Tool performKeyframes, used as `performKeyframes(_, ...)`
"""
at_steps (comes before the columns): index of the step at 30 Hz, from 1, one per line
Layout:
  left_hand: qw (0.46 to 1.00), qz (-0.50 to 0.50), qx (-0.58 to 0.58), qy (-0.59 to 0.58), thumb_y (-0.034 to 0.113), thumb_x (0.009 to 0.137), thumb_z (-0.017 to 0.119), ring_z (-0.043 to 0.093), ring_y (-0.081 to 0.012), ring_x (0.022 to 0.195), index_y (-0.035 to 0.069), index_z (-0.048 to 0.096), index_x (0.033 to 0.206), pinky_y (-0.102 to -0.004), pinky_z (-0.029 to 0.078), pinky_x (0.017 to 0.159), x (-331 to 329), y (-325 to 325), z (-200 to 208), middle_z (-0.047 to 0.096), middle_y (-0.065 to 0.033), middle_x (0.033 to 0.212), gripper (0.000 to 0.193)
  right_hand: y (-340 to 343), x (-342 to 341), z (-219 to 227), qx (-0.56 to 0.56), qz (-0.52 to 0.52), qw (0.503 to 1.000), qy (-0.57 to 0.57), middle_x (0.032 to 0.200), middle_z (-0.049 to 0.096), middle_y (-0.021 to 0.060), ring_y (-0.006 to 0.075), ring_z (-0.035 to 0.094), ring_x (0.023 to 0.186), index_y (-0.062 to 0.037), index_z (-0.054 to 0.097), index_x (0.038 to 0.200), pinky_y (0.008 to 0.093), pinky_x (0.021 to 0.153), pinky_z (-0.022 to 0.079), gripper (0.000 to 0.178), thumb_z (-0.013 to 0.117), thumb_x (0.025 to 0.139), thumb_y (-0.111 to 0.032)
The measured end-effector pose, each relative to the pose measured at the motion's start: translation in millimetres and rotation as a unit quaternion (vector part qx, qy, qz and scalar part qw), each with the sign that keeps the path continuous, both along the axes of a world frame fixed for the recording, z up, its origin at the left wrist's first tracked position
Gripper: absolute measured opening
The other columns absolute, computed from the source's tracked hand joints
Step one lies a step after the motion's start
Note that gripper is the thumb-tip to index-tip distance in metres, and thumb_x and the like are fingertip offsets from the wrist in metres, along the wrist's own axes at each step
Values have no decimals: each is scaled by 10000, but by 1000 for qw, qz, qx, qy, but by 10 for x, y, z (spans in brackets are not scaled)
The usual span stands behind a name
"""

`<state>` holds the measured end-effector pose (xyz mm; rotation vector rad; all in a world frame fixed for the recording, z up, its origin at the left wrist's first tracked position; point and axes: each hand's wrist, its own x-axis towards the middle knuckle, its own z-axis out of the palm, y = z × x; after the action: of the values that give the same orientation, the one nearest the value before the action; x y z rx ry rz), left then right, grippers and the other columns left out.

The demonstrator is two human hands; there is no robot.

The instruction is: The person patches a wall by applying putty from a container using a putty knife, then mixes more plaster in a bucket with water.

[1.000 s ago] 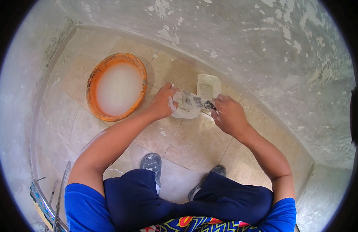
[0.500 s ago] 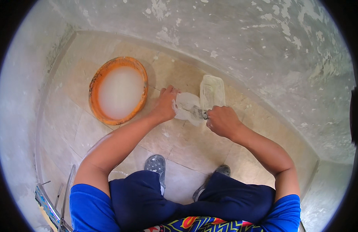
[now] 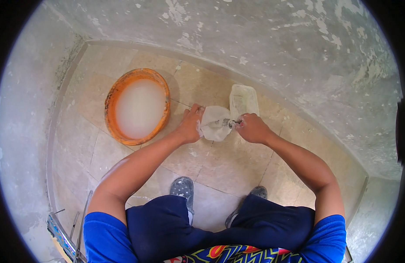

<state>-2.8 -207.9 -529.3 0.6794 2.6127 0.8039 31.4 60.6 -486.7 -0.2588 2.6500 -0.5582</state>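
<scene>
Over tiled floor (image 3: pixel 224 164), my left fingers (image 3: pixel 195 108), partly curled, hold a whitish container (image 3: pixel 212 132) by its edge; my right fingers (image 3: pixel 245 119) close around a scraper (image 3: pixel 227 123).

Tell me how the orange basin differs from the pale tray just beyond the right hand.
The orange basin is rounded, while the pale tray is roughly rectangular.
The orange basin is clearly the larger; the pale tray is much smaller.
The orange basin holds cloudy whitish liquid, whereas no such pool shows in the pale tray, only a whitish coating.
Both are open-topped and stand on the tiled floor.
</scene>
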Motion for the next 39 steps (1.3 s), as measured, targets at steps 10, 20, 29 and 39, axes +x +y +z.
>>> performKeyframes(10,987,7,120,-104,-40,815,650,602,-380,1198,114,652,1371,-424,483,1063,-189,-145,-127,627,-199,1238,577,-249,99,126,55,-22,998,-3,874,722,282,470,713,848,33,724,873,548,805,582,296,666,937,-250)
performKeyframes(20,996,-21,89,-5,-96,832,566,649,-353,1093,108,780,1179,-394,523,987,-230,-215,-352,643,-180,1236,456,-322,222,-388,-22,-46,999,-4,892,723,306,495,719,888,91,679,945,557,821,583,303,653,948,-210)
performKeyframes(29,986,11,167,-6,-80,857,606,659,-317,1062,72,722,1283,-395,527,957,-284,-71,174,662,-165,1256,467,-350,494,-608,-161,-108,979,58,838,687,305,491,689,850,88,627,952,547,782,545,275,663,953,-184)
performKeyframes(39,981,-11,171,-85,-60,876,626,589,-235,936,140,739,1297,-341,502,859,-210,-105,225,667,-127,1255,480,-504,518,-1096,-223,-188,956,22,855,677,279,458,670,801,53,592,999,521,735,529,280,680,968,-212)
